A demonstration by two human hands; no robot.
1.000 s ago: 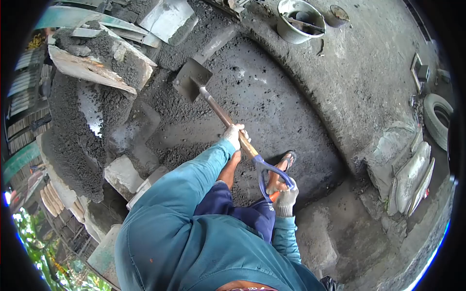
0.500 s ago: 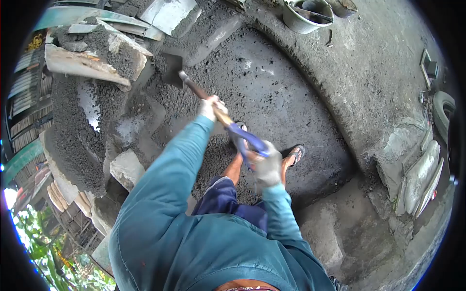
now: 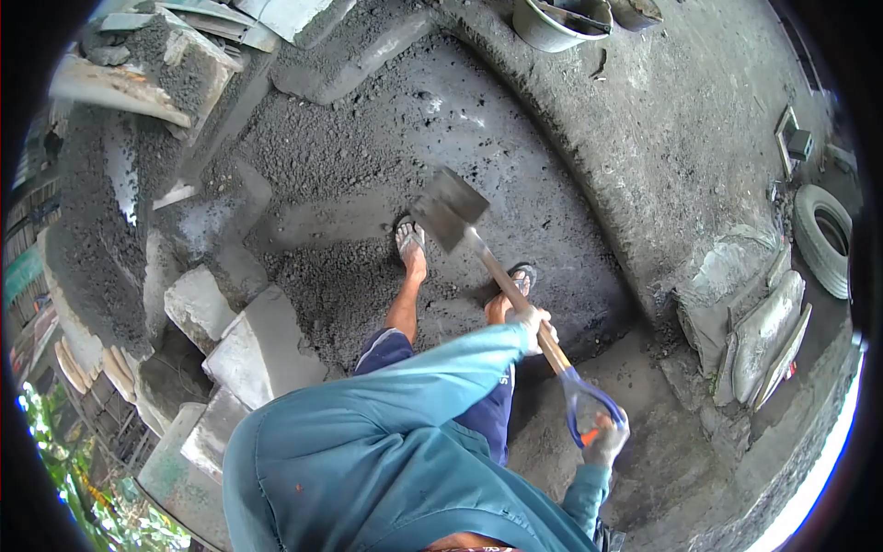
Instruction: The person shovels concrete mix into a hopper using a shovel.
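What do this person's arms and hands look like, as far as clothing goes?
The sleeves are long, teal-blue fabric, creased, with no lettering visible. The left hand and right hand each appear to wear a pale greyish-white glove; blur hides whether the fingertips are covered.

Left hand (image 3: 532,329), right hand (image 3: 607,439) curled; left arm (image 3: 451,366) reaching across body

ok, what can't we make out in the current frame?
All in the head view:
- Left palm: hidden behind the back of the left hand, wrapped on the shovel.
- Shovel's grip bar: largely covered by the right hand.
- Right shin: mostly behind the left sleeve.
- Bucket: cut off by the top edge.
- Shorts lettering: too small to read.
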